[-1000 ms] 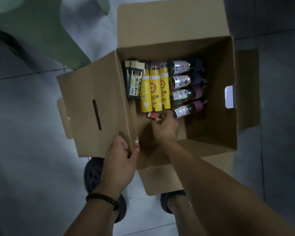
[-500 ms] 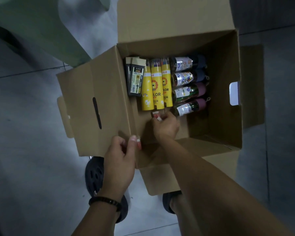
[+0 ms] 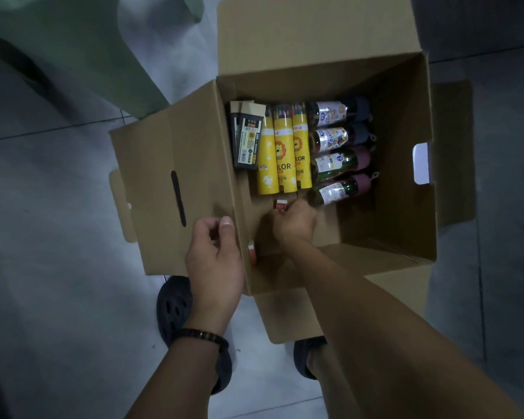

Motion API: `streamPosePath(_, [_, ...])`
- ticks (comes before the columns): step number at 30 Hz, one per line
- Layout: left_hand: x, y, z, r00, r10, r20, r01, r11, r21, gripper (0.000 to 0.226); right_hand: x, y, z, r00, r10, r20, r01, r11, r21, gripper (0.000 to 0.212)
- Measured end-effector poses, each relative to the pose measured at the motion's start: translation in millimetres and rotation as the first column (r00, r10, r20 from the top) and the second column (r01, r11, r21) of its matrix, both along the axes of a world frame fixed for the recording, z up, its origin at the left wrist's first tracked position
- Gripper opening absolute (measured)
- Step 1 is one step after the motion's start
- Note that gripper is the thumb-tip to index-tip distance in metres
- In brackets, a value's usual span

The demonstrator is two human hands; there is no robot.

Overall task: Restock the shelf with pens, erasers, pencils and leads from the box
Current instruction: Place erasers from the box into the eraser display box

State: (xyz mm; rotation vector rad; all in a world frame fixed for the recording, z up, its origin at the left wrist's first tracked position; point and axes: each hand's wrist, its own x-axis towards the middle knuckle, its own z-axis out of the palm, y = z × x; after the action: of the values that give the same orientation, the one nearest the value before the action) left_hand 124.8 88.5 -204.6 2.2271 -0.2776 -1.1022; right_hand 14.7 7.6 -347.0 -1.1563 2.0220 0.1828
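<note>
Since a second ago the left hand (image 3: 214, 261) has drawn its thumb back from inside the box (image 3: 403, 189). It now sits curled against the outer edge of the near-left wall. A small red-and-white piece (image 3: 251, 252) shows just beside it at that edge. I cannot tell whether the left hand holds it or anything else.

The right hand (image 3: 295, 220) was over a small red-and-white eraser (image 3: 281, 204) on the box bottom before. Now its fingers are pinched round that eraser, deep in the box, just below the yellow tubes.

The cardboard box stands open on the floor (image 3: 58, 237), its flaps spread outward. Along the far side lies a row. At the left are dark flat packs (image 3: 246, 137). Beside them lie three yellow tubes of coloured pencils (image 3: 285, 160) side by side. To their right four dark labelled tubes (image 3: 339, 148) lie crosswise, stacked one below another, caps pointing right. The right half of the box bottom shows bare cardboard.
</note>
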Motion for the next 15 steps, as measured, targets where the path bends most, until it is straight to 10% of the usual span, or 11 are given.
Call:
streamPosePath(8, [13.6,1.3,24.4,0.937,0.098,-0.335,-0.137,0.986,-0.097,0.026,3.0,13.2,135.2,0.853,0.088,0.515,-0.083,0.996,-0.032,0.016])
streamPosePath(15, [16.7,11.3,35.2,0.726,0.077,-0.683,-0.19,0.977,-0.092,0.048,1.9,17.5,207.1,0.727,0.179,0.663,-0.23,0.973,-0.011,0.024])
